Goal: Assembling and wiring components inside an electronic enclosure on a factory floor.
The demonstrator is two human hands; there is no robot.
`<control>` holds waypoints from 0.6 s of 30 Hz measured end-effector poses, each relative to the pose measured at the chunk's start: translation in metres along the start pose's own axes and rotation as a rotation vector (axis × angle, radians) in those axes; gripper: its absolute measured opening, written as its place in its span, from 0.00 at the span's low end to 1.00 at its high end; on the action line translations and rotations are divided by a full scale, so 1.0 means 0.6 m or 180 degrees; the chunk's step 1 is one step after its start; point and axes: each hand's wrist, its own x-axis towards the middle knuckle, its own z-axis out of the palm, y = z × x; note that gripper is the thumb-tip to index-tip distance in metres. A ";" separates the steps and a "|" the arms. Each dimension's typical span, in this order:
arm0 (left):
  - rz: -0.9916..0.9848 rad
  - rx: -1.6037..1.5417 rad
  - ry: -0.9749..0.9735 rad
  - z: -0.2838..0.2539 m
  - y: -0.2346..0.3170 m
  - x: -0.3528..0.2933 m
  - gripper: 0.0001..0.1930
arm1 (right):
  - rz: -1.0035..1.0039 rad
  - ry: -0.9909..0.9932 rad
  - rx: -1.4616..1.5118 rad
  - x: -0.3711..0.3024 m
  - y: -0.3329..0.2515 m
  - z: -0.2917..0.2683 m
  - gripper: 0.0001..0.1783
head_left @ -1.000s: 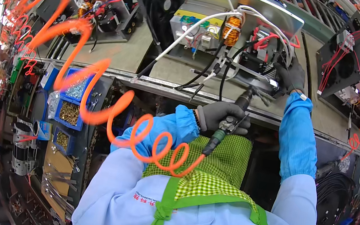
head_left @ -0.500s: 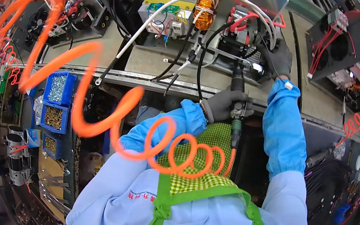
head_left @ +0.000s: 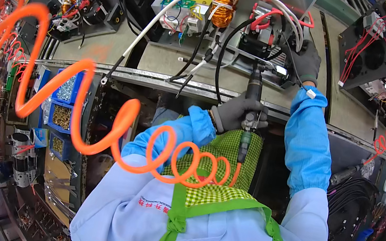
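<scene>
My left hand (head_left: 237, 113), in a dark grey glove, is closed around a black air screwdriver (head_left: 254, 87). The tool's tip points away from me at the near edge of an open metal equipment chassis (head_left: 228, 65). An orange coiled air hose (head_left: 124, 121) runs from its rear across my left forearm. My right hand (head_left: 307, 63), gloved alike, has its fingers curled at the right end of a black finned part (head_left: 261, 45) in the chassis. Cables partly cover those fingertips, so what they grip is unclear. Beside the finned part stands a copper-wound coil (head_left: 223, 10) with thick white cables (head_left: 171, 4).
Blue bins (head_left: 61, 116) of small fasteners stand at left. Another open chassis (head_left: 83, 15) lies at the far left, and a dark fan housing (head_left: 380, 44) with red wires sits at far right. The metal bench edge (head_left: 159, 80) runs across in front of me.
The screwdriver and my left hand have shifted slightly left and stand straighter against the chassis edge. The orange hose has swung left and lower. My right hand stays at the finned part.
</scene>
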 end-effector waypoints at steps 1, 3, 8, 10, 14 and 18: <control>-0.0029 0.0066 -0.0116 0.001 0.007 0.001 0.15 | 0.0004 0.0024 0.0008 -0.004 -0.004 -0.006 0.43; -0.0075 0.0248 -0.0064 0.012 0.016 -0.006 0.15 | -0.0018 0.0037 0.0004 -0.007 0.004 -0.009 0.43; -0.0099 0.0399 -0.0009 0.006 0.019 0.016 0.11 | -0.0034 0.0207 -0.0049 0.007 0.011 0.003 0.36; -0.0189 0.0458 -0.0006 0.003 0.022 0.017 0.11 | 0.0005 0.0055 0.0001 0.008 0.020 0.007 0.34; -0.0167 0.0470 0.0094 -0.013 0.032 0.024 0.10 | -0.0194 0.0468 0.0022 0.002 0.004 0.007 0.32; -0.0213 0.0474 0.0024 0.003 0.027 0.017 0.11 | -0.0067 0.0441 0.0124 -0.006 0.005 0.001 0.31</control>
